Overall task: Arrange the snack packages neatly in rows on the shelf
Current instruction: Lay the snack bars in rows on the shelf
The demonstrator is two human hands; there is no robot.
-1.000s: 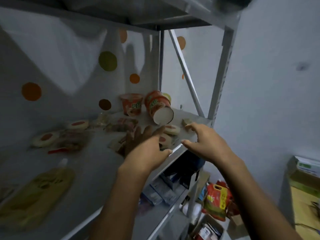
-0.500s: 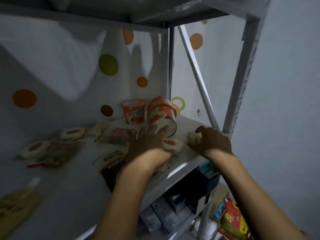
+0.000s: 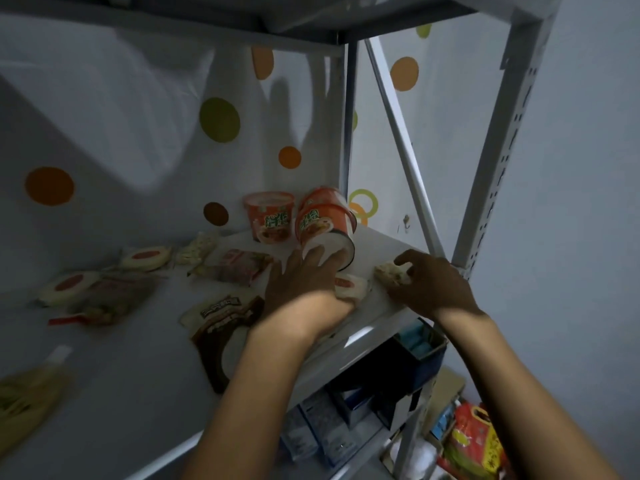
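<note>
Head: noodle cup (image 3: pixel 325 225) aslant; white end frontward

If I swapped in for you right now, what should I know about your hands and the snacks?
Left hand: open, fingers straight against the tipped noodle cup, a red-and-white round packet at its thumb side.
Right hand: grips a pale snack packet near the front right corner of the shelf.
Upright noodle cup stands at the back beside the tipped one.
Dark packet, red wrapper, more round packets and a yellow pouch lie scattered leftwards.
Done: no rows yet. Left: stand the cup up, line everything up.
</note>
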